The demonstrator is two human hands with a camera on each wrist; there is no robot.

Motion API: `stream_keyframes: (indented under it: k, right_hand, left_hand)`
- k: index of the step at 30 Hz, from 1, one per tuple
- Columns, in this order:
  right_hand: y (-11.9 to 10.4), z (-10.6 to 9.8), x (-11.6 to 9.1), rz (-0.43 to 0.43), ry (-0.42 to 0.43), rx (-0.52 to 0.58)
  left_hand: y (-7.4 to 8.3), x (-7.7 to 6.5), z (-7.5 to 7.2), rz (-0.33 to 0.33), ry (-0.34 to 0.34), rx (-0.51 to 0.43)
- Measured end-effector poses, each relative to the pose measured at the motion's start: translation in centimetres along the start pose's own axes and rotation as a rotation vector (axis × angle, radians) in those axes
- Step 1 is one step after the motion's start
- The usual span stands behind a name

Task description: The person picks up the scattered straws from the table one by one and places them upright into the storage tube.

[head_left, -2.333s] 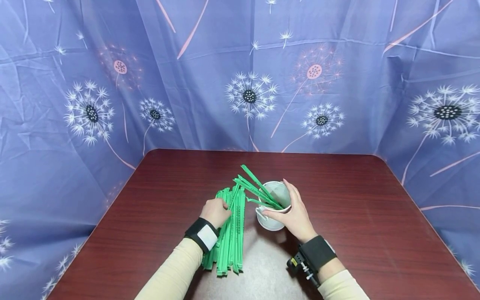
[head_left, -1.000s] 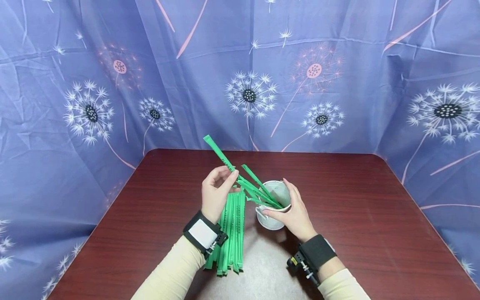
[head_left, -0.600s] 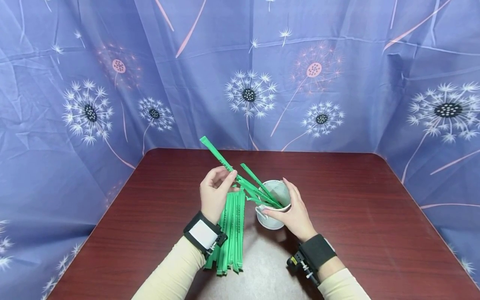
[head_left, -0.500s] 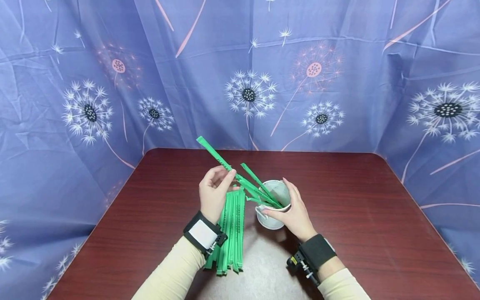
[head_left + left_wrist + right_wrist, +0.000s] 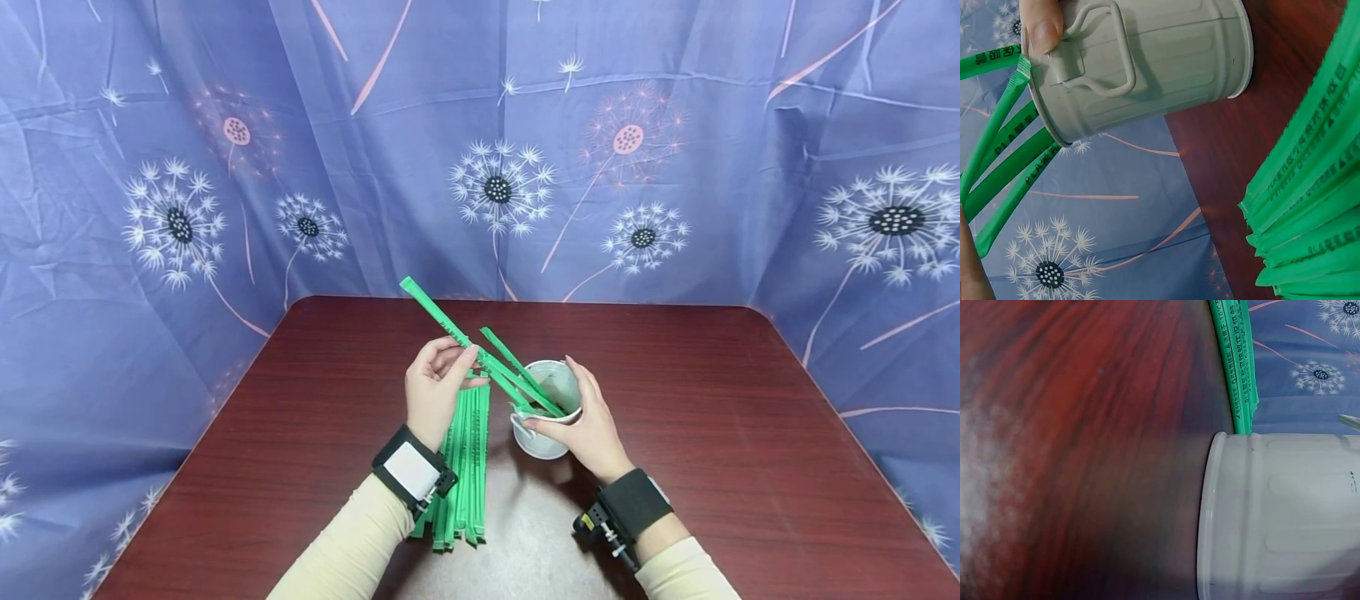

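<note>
My left hand (image 5: 435, 396) pinches a green paper-wrapped drinking straw (image 5: 429, 307) between thumb and fingers. The straw slants down to the right, its lower end at the mouth of a small white metal bucket (image 5: 542, 447). Several wrapped straws (image 5: 504, 348) lean out over the bucket's left rim; the left wrist view shows their printed wrappers beside the bucket's side handle (image 5: 1124, 50). Gripping the bucket's rim from the right is my right hand (image 5: 596, 429), thumb in front. In the right wrist view the bucket wall (image 5: 1297, 512) fills the lower right, with the right hand out of sight.
A pile of wrapped straws (image 5: 467, 475) lies left of the bucket, partly under my left forearm. The reddish-brown wooden table (image 5: 712, 400) extends around both hands. A blue curtain (image 5: 390, 167) with dandelion prints hangs behind it.
My left hand has picked a straw off the pile and lifted it toward the bucket, lately shifting slightly right so its lower end meets the mouth. My right hand stays on the bucket.
</note>
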State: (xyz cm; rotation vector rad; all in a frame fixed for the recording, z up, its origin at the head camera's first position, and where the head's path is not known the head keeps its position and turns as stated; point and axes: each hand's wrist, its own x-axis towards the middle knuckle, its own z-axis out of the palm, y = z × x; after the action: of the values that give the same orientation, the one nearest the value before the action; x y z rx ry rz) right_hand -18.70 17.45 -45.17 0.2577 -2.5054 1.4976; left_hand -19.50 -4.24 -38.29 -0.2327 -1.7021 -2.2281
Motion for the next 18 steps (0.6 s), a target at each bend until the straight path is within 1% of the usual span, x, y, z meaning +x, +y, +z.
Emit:
stream_keyframes:
  k: [5,10,12,15,18]
  right_hand:
    - [-0.1,0.0,0.0,0.000,0.001,0.006]
    - [-0.1,0.1,0.0,-0.010,0.005,0.001]
    - [-0.1,0.1,0.0,-0.015,0.008,0.000]
    - [-0.2,0.1,0.0,-0.019,0.011,0.003]
    - [-0.2,0.0,0.0,-0.018,0.008,0.000]
  left_hand:
    - [-0.4,-0.2,0.1,-0.010,0.011,-0.033]
    - [-0.7,-0.3,0.4,0.007,0.066,-0.073]
    - [-0.8,-0.3,0.5,0.008,0.078,-0.089]
    - [-1.0,-0.4,0.5,0.006,0.068,-0.078]
    - [-1.2,-0.6,0.5,0.008,0.034,-0.019]
